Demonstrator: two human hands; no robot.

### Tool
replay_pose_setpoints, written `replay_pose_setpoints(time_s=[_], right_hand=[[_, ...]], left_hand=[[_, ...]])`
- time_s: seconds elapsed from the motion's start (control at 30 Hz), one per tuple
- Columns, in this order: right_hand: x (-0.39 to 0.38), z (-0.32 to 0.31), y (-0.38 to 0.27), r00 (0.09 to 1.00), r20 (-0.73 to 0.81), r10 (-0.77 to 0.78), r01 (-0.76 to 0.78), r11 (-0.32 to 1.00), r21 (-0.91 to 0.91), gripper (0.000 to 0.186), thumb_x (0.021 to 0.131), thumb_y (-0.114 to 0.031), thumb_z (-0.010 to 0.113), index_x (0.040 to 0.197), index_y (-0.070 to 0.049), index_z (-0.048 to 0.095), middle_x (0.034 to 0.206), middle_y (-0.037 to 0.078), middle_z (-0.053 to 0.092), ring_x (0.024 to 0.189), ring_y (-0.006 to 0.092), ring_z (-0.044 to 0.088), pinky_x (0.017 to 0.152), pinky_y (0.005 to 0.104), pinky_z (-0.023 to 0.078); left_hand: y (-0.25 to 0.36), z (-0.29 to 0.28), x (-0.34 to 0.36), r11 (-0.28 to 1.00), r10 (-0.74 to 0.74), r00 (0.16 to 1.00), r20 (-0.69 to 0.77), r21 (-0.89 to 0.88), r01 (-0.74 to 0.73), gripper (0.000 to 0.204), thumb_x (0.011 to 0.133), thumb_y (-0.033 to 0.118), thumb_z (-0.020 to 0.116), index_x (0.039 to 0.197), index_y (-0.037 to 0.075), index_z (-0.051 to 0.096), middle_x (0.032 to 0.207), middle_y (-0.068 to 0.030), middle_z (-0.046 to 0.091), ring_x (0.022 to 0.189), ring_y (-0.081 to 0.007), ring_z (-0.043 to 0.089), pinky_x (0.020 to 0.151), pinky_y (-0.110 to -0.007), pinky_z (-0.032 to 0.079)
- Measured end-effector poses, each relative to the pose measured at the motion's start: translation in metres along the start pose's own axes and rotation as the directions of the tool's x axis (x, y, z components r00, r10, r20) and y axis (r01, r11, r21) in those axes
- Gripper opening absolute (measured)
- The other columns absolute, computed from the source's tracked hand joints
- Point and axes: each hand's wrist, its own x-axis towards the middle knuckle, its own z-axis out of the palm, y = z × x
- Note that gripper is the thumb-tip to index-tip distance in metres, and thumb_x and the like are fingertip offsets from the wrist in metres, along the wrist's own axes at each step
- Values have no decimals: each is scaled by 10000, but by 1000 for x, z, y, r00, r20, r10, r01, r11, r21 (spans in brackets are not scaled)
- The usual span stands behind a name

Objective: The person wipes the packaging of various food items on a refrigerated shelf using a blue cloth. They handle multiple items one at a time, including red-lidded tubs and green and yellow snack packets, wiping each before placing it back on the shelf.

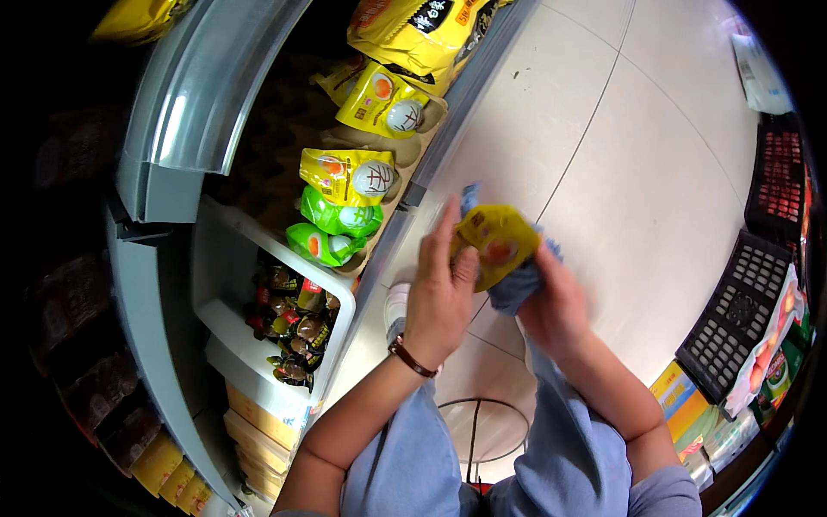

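My left hand, with a dark strap at the wrist, grips the side of a yellow egg packet above the floor in front of my knees. A crumpled blue-grey cloth is bunched in my right hand against the packet's right and lower side. Bits of the cloth also stick out past the packet's top left. Some blur lies over the packet and the right hand. Left of my hands, similar yellow packets and green packets stand in a cardboard egg tray on the shelf.
Below the tray, a white bin holds several dark wrapped items. A large yellow bag lies at the shelf's far end. Pale floor tiles stretch ahead. Black crates line the right side. A thin round hoop shows between my legs.
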Motion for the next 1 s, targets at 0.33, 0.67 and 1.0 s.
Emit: replay_pose_setpoints(time_s=[0.33,0.67,1.0], right_hand=[[-3,24,2,782,536,-316,570,17,-821,465,1000,-286,412,1418,-82,420,1536,134,287,1458,324,120,1150,409,161],[17,16,-19,803,434,-409,396,-177,-901,244,914,-238,621,808,-48,511,680,172,550,604,408,539,508,433,425],[19,-24,-69,778,-335,-531,230,737,-635,421,964,-437,529,791,-53,532,664,24,537,569,152,529,542,308,448]], left_hand=[[-19,5,-20,764,-40,830,556,-519,384,610,1022,413,287,1435,-35,252,1349,-205,436,1189,-275,472,950,-323,395],[-12,-16,-22,376,-94,354,931,-295,878,675,955,643,195,1087,50,490,718,-135,576,407,-174,496,343,-270,405],[0,-20,0,19,-11,566,824,-566,824,954,846,792,247,1508,108,186,747,-138,584,412,-195,505,369,-280,399]])
